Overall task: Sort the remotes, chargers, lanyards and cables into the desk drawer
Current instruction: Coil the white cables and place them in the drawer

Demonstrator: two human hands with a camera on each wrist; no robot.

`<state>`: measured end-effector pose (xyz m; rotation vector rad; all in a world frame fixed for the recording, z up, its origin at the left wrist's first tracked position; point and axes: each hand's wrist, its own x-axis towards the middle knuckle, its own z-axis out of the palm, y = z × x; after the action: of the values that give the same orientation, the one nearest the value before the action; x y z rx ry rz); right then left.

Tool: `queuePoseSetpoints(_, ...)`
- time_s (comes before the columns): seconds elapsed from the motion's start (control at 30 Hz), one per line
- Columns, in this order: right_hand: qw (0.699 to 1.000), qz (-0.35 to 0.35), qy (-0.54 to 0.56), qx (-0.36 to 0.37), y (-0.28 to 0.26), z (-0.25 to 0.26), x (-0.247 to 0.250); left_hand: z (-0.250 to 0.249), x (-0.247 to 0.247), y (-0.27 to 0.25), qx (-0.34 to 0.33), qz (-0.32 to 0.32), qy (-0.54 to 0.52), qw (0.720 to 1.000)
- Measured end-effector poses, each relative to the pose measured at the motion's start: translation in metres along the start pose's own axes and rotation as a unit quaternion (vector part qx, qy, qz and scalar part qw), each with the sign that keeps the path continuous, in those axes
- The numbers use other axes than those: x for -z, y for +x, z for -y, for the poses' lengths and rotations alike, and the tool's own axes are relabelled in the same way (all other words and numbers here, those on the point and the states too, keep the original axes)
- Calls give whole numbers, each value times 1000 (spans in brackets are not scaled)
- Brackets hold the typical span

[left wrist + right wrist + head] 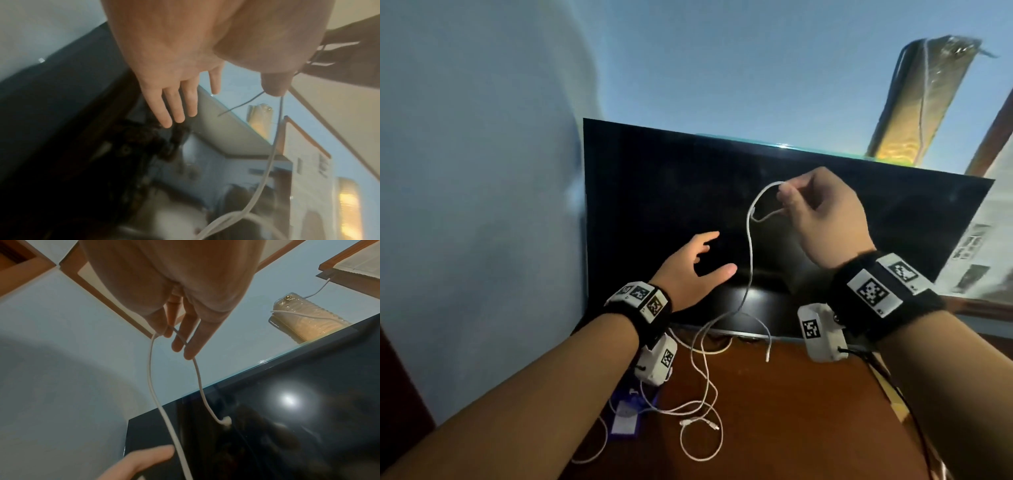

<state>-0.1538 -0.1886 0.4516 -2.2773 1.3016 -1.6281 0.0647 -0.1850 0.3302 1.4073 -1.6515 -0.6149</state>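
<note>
Brown desk [808,411], dark TV [654,205], blue wall [482,171].
White cable [749,246] is pinched high by right hand [822,219]; left hand [688,270] is held beside it, fingers spread.

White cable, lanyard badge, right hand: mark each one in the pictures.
white cable [749,253], head view, on the stretch hanging below the raised hand.
lanyard badge [624,416], head view, on the purple card lying on the desk.
right hand [822,216], head view, on its back.

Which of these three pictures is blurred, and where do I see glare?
Left wrist view: blurred most, especially its dark lower part below the left hand. Right wrist view: a bright glare spot on the black screen. Head view: sharper, with wide-angle bending.
</note>
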Motion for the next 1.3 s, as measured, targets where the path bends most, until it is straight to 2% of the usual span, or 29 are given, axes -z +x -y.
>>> queuePoseSetpoints(0.07, 1000, 11, 8, 10, -6, 2, 2, -12, -15, 3, -42, 29, 13, 999)
queuePoseSetpoints(0.13, 1000, 5, 15, 19, -7, 3, 7, -19, -24, 7, -74, 34, 73, 994)
queuePoseSetpoints(0.2, 1000, -9, 12, 20, -7, 1, 17, -18, -26, 10, -80, 32, 100, 991)
queuePoseSetpoints(0.3, 1000, -24, -3, 11, -7, -6, 34, -8, -18, 14, -46, -15, 69, 996)
queuePoseSetpoints(0.4, 998, -54, -6, 4, -10, -14, 49, 13, -4, 16, -15, -45, 125, 991)
queuePoseSetpoints(0.5, 996, -87, 5, -4, -14, -17, 61, 43, 16, 14, 48, -21, 229, 972)
queuePoseSetpoints(0.6, 992, -127, 7, -19, -13, -23, 72, 81, 46, 11, 131, 11, 286, 949)
queuePoseSetpoints(0.7, 991, -126, 4, -36, -16, -30, 79, 105, 79, 9, 189, -12, 347, 919)
queuePoseSetpoints(0.77, 992, -117, 2, -43, -19, -32, 79, 107, 97, 12, 201, -46, 363, 909)
queuePoseSetpoints(0.83, 994, -102, 13, -48, -23, -32, 71, 100, 109, 20, 196, -68, 325, 922)
queuePoseSetpoints(0.87, 995, -88, 22, -48, -26, -31, 65, 93, 112, 25, 189, -71, 271, 941)
queuePoseSetpoints(0.93, 997, -43, 41, -52, -34, -27, 50, 73, 110, 34, 186, -61, 88, 977)
queuePoseSetpoints(0.97, 997, -16, 45, -57, -38, -25, 42, 59, 109, 35, 189, -53, -14, 980)
queuePoseSetpoints(1.0, 997, 7, 42, -58, -43, -25, 34, 41, 109, 34, 183, -46, -94, 978)
queuePoseSetpoints(1.07, 997, 37, 20, -57, -50, -27, 21, 8, 114, 34, 128, -52, -158, 978)
queuePoseSetpoints(1.1, 997, 49, 8, -62, -54, -28, 16, -8, 119, 33, 84, -70, -142, 984)
queuePoseSetpoints(1.17, 994, 69, -7, -87, -60, -33, 8, -37, 133, 32, -14, -131, -26, 991)
queuePoseSetpoints(1.23, 990, 78, -20, -118, -65, -37, 3, -64, 149, 34, -90, -178, 84, 976)
queuePoseSetpoints(1.3, 987, 77, -39, -138, -68, -39, -1, -88, 166, 38, -144, -244, 140, 949)
